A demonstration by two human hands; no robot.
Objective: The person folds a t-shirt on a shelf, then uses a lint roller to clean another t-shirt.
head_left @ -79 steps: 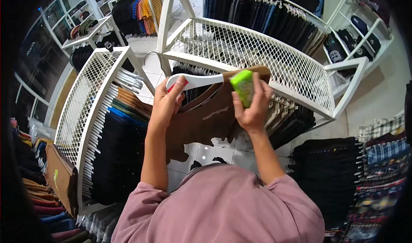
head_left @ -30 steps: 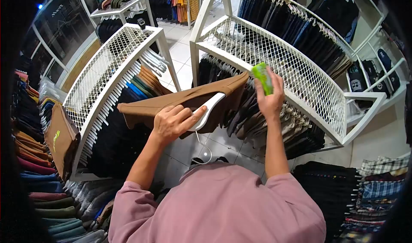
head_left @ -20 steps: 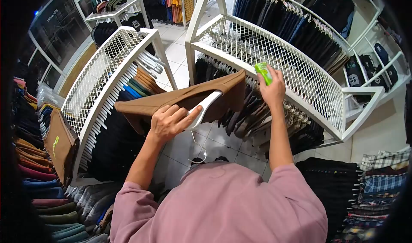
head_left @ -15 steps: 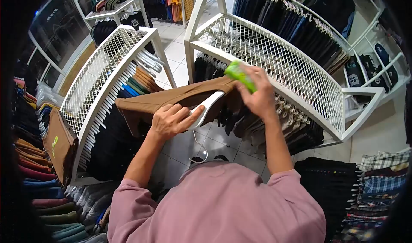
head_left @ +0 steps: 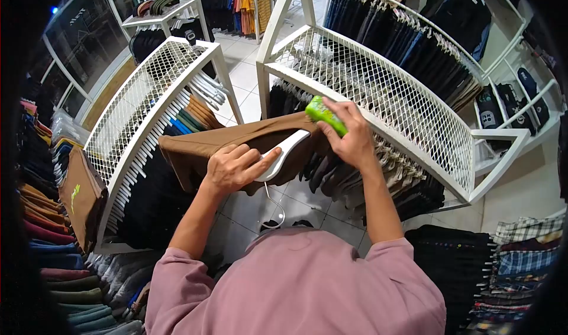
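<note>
While we only get the head camera here, it looks straight down on both hands, so it's pretty readable.

We're standing between clothing racks with a brown top (head_left: 234, 140) held flat just left of centre, around 9 to 10 o'clock. It sits on a white hanger (head_left: 287, 150), whose wire hook (head_left: 276, 209) dangles toward 6 o'clock. Our left hand (head_left: 236, 168) is closed over the hanger's shoulder and the fabric together, fingers curled on top in a firm grip.

Up at 1 o'clock, our right hand (head_left: 353, 140) is wrapped tight around a small green tool (head_left: 325, 115). We honestly can't tell what it is, maybe a lint brush or a tagger. Its far end seems to touch the top's shoulder edge, right where the fabric meets the mesh rack (head_left: 384, 95) behind it.

Our read is that we're mid-way through working that tool along the shoulder seam. The next move calls for the left hand holding the hanger level and the fabric taut, so the tool meets cloth and not the hanger.

Around us, dark clothes (head_left: 361, 178) hang under that rack at 3 o'clock. A second mesh rack (head_left: 139, 101) stands at 10 o'clock, and folded stacks (head_left: 53, 234) sit at 8 o'clock.
</note>
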